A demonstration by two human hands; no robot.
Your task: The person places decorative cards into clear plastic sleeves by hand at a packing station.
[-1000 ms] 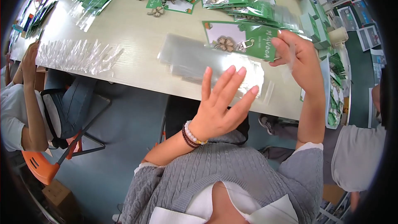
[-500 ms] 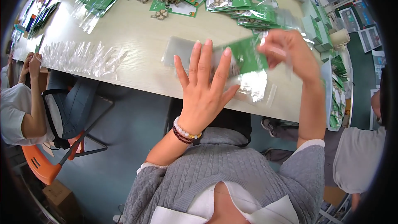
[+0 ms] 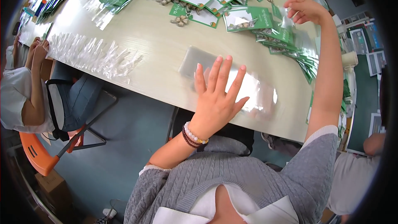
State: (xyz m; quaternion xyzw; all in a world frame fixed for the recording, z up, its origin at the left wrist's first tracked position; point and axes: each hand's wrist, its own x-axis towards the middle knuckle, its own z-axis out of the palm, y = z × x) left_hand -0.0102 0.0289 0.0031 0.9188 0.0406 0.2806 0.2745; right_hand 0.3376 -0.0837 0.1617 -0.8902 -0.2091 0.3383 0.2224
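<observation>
We see green-and-white cards [image 3: 205,18] with orange corner marks, bronze-toned clover charms [image 3: 179,21] and colourless clear bags [image 3: 189,60] against a pale cream worktop [image 3: 149,37]. We also note a grey cable-patterned sweater [image 3: 232,169] (its cuffs edged white), white and dark brown bracelets [image 3: 191,135], an orange chair [image 3: 44,162] and a blue-grey floor [image 3: 124,128].

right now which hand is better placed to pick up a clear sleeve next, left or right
Probably the left: the left hand is open, spread over the clear sleeves, while the right hand is farther off, by the green cards.
</observation>
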